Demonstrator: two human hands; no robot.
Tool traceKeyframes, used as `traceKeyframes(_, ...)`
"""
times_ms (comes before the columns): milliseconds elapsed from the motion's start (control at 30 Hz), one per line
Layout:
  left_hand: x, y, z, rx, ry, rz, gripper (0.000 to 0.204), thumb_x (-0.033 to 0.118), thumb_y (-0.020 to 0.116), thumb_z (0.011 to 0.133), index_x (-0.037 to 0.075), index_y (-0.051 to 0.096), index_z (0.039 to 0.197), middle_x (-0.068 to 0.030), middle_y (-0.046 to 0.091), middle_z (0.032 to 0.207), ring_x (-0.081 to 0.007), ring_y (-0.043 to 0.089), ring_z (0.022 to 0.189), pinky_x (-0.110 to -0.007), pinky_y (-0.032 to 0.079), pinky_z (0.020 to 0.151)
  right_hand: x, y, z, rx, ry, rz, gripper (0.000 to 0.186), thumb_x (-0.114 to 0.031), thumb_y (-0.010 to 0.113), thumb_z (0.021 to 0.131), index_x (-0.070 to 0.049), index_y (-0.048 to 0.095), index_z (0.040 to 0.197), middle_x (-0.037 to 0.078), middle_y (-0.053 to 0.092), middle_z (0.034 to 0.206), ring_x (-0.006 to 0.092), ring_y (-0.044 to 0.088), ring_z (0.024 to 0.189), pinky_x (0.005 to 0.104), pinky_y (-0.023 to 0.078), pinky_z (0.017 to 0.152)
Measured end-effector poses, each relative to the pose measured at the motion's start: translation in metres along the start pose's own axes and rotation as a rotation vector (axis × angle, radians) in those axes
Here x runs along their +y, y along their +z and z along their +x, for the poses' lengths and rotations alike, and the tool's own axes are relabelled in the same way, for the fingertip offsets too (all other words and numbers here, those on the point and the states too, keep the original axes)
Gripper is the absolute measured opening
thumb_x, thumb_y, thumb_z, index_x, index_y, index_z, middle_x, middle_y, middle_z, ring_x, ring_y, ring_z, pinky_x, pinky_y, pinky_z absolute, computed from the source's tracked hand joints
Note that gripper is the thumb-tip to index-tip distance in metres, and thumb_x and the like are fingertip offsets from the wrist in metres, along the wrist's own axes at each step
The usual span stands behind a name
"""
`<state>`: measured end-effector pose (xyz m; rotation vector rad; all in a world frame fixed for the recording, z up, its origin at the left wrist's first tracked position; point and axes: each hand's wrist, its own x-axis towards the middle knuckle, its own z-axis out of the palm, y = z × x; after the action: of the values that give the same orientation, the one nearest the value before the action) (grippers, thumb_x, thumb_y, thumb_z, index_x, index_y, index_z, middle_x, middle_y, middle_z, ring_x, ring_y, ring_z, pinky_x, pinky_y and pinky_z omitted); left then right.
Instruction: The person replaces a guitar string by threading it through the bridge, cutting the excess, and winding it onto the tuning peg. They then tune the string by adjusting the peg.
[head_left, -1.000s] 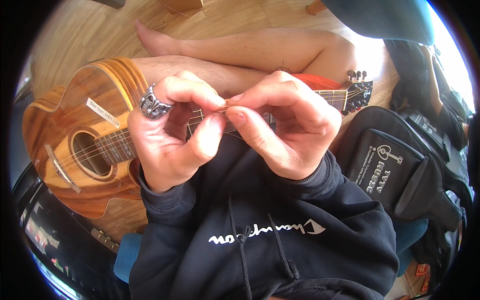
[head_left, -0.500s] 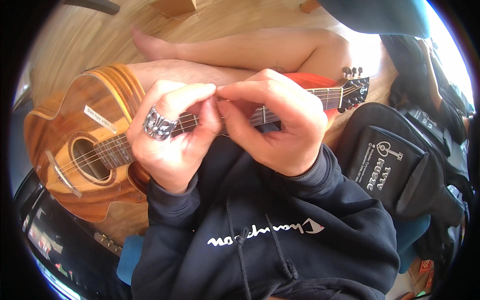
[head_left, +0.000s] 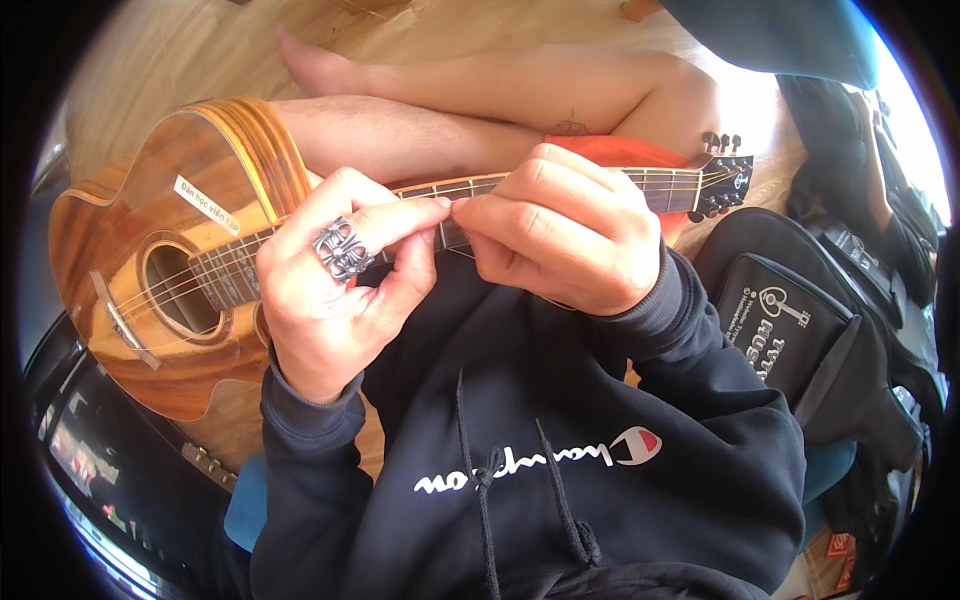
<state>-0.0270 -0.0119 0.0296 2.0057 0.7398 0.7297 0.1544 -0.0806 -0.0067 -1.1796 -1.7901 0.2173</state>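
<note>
A wooden acoustic guitar [head_left: 110, 215] lies across in front of me, its body to the left and its headstock [head_left: 732, 182] to the right. My left hand [head_left: 330, 275], with a chunky silver ring [head_left: 343, 249], is raised over the neck, index finger stretched toward the right and thumb just below it. My right hand [head_left: 565, 235] is closed in a pinch above the fretboard [head_left: 660, 186], its thumb mostly hidden. The fingertips of both hands nearly meet. Whatever they pinch is too small to make out.
Bare crossed legs [head_left: 500, 100] and orange-red shorts [head_left: 615, 152] lie beyond the guitar. A black guitar bag [head_left: 775, 310] stands at right, with another person's arm [head_left: 868, 150] behind it. A blue seat [head_left: 775, 35] is at upper right. A shiny black surface [head_left: 95, 480] fills the lower left.
My right hand has turned and its fingers have curled in, closing the gap between thumb and index. My left hand has come slightly lower, and its fingertips have spread a little.
</note>
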Motion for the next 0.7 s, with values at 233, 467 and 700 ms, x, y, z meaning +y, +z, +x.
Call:
traceKeyframes(233,-0.002,-0.013,-0.001,-0.077,-0.013,-0.106,0.027,-0.013,0.064,0.067,0.002,0.072,0.087,-0.0043,0.058,0.069,-0.0114,0.056,0.06,-0.024,0.043,0.055,-0.007,-0.009,0.007,-0.021,0.071,0.191,0.025,0.009,0.075,0.061,-0.002,0.066,0.082,0.005,0.056,0.068,0.0173,0.056,0.056,0.0281,0.046,0.05)
traceKeyframes(467,-0.008,-0.016,-0.003,-0.068,-0.106,-0.303,0.021,-0.007,0.068,0.071,0.001,0.072,0.09,-0.0034,0.058,0.07,-0.0103,0.053,0.061,-0.025,0.042,0.058,-0.009,-0.015,0.01,0.025,0.104,0.219,0.023,0.006,0.073,0.062,-0.004,0.064,0.081,0.004,0.052,0.069,0.019,0.055,0.057,0.0306,0.048,0.05)
traceKeyframes(700,-0.007,0.005,-0.012,0.068,-0.249,-0.424,0.013,-0.007,0.071,0.079,-0.002,0.067,0.091,-0.0042,0.061,0.077,-0.0066,0.053,0.064,-0.02,0.042,0.06,-0.014,-0.006,0.005,0.034,0.156,0.16,0.023,0.009,0.073,0.063,-0.004,0.067,0.082,0.003,0.052,0.061,0.0138,0.051,0.049,0.0264,0.042,0.044)
